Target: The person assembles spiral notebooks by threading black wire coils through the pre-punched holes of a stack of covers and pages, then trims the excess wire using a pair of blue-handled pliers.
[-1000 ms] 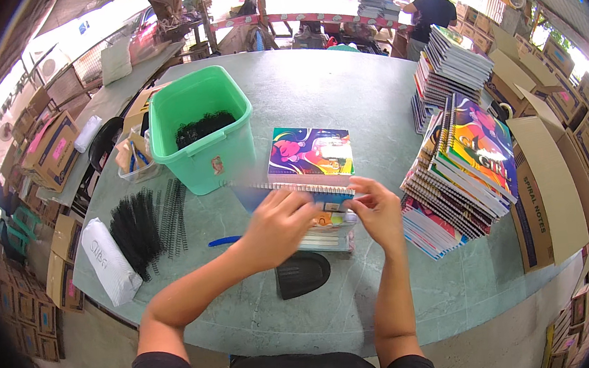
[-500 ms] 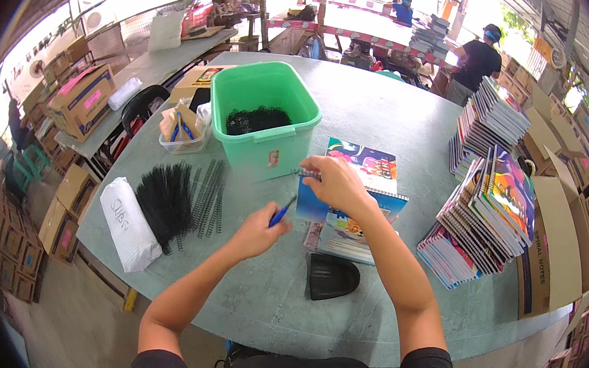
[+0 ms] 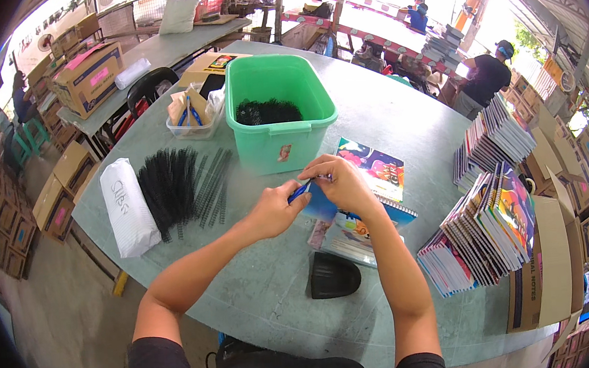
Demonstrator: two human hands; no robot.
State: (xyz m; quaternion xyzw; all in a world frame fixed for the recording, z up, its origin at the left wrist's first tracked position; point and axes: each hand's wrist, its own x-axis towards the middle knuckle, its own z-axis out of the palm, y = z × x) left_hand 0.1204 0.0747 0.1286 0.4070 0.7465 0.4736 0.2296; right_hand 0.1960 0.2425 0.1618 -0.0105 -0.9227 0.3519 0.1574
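My left hand (image 3: 274, 211) is closed around small blue-handled pliers (image 3: 299, 193), their tip at my right fingers. With thumb and fingers pinched together, my right hand (image 3: 345, 185) grips the upper edge of a blue-covered spiral notebook (image 3: 320, 207); the exact pinch point is partly hidden. Beneath my right wrist lie more spiral notebooks (image 3: 358, 231), and a colourful notebook (image 3: 381, 169) rests just beyond them. Close to my hands stands a green tub (image 3: 285, 153) with black coil pieces (image 3: 267, 112) inside. Nearer me, a black curved plastic piece (image 3: 334, 275) lies on the table.
Black plastic coils (image 3: 169, 191) lie left beside a white wrapped bundle (image 3: 130, 209). A clear container (image 3: 195, 126) holds another blue-handled tool. Notebook stacks (image 3: 481, 238) and an open carton (image 3: 550, 260) stand right. A person (image 3: 487, 76) works beyond the table (image 3: 400, 115).
My left hand has moved right and up, bringing the pliers to my right fingers. My right hand stays at the notebook's upper edge. The whole view has shifted slightly.
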